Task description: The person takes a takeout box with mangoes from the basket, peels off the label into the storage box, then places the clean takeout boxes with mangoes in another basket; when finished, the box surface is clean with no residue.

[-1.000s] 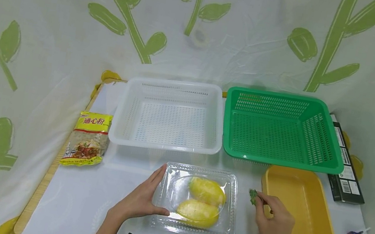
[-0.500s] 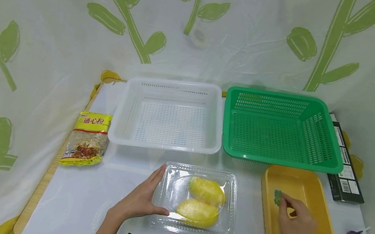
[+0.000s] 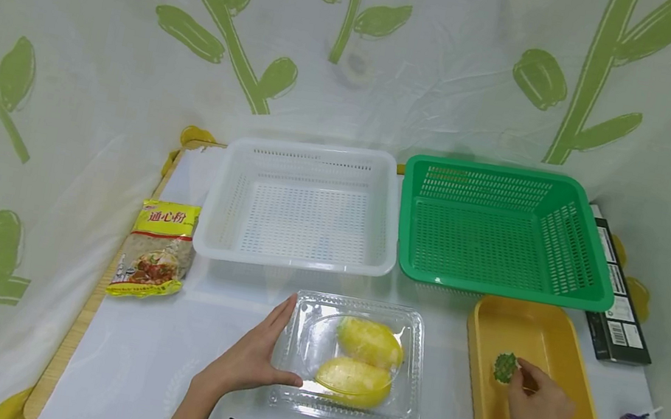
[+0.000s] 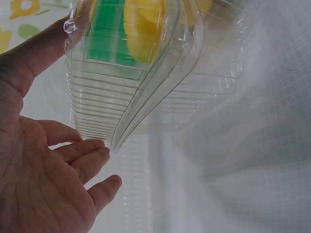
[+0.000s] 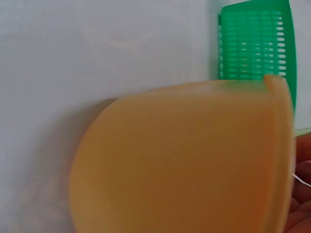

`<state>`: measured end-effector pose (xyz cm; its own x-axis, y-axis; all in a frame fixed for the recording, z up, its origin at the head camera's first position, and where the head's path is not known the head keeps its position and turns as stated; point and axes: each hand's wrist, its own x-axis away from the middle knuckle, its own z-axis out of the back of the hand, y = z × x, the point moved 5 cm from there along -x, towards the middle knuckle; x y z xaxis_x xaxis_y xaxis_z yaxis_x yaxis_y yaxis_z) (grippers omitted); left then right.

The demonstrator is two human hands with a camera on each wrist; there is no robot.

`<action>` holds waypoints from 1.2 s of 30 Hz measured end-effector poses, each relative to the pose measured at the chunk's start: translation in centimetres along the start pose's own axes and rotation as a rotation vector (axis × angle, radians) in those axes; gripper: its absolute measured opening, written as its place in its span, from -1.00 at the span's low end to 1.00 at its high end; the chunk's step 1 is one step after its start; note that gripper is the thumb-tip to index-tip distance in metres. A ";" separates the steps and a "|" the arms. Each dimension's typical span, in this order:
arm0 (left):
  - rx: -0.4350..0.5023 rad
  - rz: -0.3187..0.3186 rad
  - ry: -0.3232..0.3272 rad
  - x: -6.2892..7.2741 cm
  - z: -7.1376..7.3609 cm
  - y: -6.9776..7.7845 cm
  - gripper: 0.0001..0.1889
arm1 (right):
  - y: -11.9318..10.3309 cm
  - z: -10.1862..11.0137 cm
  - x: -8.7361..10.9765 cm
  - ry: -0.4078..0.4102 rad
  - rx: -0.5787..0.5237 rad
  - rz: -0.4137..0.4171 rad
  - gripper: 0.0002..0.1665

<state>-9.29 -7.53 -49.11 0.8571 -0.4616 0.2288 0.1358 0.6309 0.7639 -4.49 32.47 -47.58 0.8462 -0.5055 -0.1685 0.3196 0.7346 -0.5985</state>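
One green lollipop (image 3: 504, 367) is hovering over the yellow tub (image 3: 544, 340), R hand (image 3: 542, 414) pinching it btwn thumb & fingers, while L hand (image 3: 252, 354), spread wide, is touching the clear clamshell (image 3: 409, 395) w/ 2 mangoes (image 3: 367, 344) on the counter (image 3: 166, 367).

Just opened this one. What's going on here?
A person is working at a table with both bare hands. The right hand pinches a small green item over the yellow tub, not yet let go. The left hand is spread against the left side of a clear plastic box with two yellow items inside. Behind these stand a white basket and a green basket.
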 end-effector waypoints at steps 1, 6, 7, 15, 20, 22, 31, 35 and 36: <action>0.001 0.001 -0.001 0.0 0.0 0.0 0.33 | 0.2 -0.1 0.0 -0.011 0.006 -0.014 -0.76; -0.001 0.004 -0.003 0.0 -0.1 0.0 0.32 | 1.4 -0.7 0.1 -0.102 0.058 -0.102 -0.71; -0.002 0.004 -0.003 0.0 -0.1 0.0 0.32 | 1.6 -0.8 0.2 -0.123 0.068 -0.120 -0.70; 0.002 0.008 0.005 0.0 -0.1 0.0 0.32 | 1.9 -1.2 0.3 -0.180 0.093 -0.149 -0.67; -0.018 0.006 0.024 0.1 0.0 0.0 0.31 | 1.2 -1.1 0.3 -0.151 0.034 -0.159 -0.57; -0.015 0.003 0.023 0.1 0.0 0.0 0.31 | 0.4 -1.0 0.5 -0.127 -0.040 -0.148 -0.53; -0.028 -0.014 0.015 -0.1 0.1 -0.1 0.32 | -6.2 -3.1 2.8 -0.334 -0.393 -0.105 -0.43; -0.024 -0.008 0.003 0.0 0.0 -0.1 0.31 | -8.3 -5.6 4.3 -0.540 -0.351 -0.057 -0.18; -0.025 -0.008 0.002 0.0 0.0 -0.1 0.31 | -8.5 -6.2 4.7 -0.573 -0.340 -0.049 -0.13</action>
<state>-9.29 -7.62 -49.21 0.8569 -0.4655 0.2214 0.1553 0.6428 0.7501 -5.88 21.10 -48.14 0.9568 -0.1456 0.2517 0.2908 0.4860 -0.8242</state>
